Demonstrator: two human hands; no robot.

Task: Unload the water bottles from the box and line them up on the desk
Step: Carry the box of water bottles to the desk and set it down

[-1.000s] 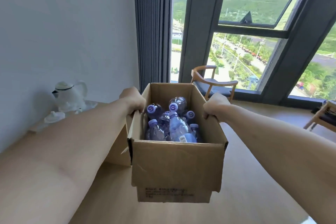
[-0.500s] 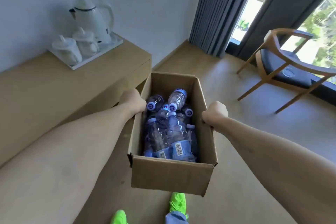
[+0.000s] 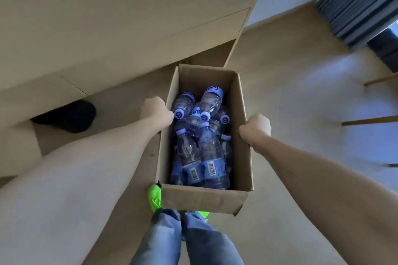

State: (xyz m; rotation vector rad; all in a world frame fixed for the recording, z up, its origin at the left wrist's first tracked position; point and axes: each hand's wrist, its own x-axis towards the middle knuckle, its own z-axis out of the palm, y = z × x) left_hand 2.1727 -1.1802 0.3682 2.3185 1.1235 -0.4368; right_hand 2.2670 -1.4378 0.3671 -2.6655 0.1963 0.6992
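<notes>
Pale wood flooring [image 3: 290, 97] fills the room, with a long light-wood table [image 3: 112, 26] along the far left and a grey curtain [image 3: 361, 0] at the far right. Between both hands hangs an open cardboard box [image 3: 206, 198]. Left hand [image 3: 156, 112] grips its left wall, right hand [image 3: 255, 128] grips its right wall, fingers curled over the rims. Water bottles [image 3: 202, 140] with purple caps lie piled inside the box. Green shoes [image 3: 155, 197] and jeans [image 3: 183, 241] show below it.
</notes>
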